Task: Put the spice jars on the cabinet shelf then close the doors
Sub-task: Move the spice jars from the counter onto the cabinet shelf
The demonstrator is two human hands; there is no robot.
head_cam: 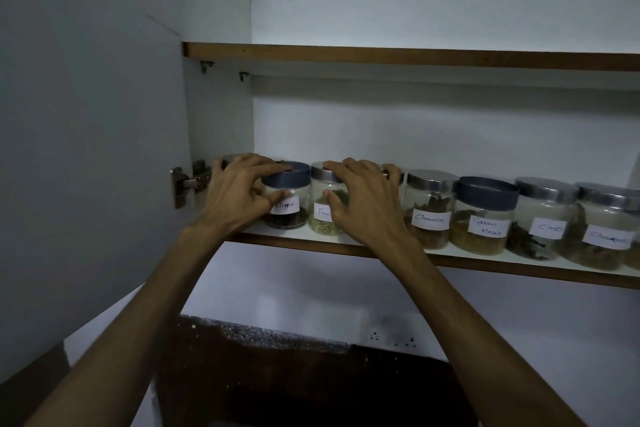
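Observation:
A row of labelled glass spice jars stands on the lower cabinet shelf (519, 265). My left hand (239, 189) grips the blue-lidded pepper jar (289, 215) at the left end, fingers over its lid and thumb on the glass. Beside it, my right hand (363, 199) holds the steel-lidded fennel jar (323, 222) the same way. Further right stand the cinnamon jar (431, 215), the blue-lidded garam masala jar (485, 218), the cloves jar (545, 222) and one more jar (606, 236) with a blurred label. All stand upright, close together.
The left cabinet door (86, 114) hangs open on its hinge (188, 180). An upper shelf (381, 57) runs above the jars. Below the cabinet are a white wall with a socket (391, 338) and a dark counter (277, 374).

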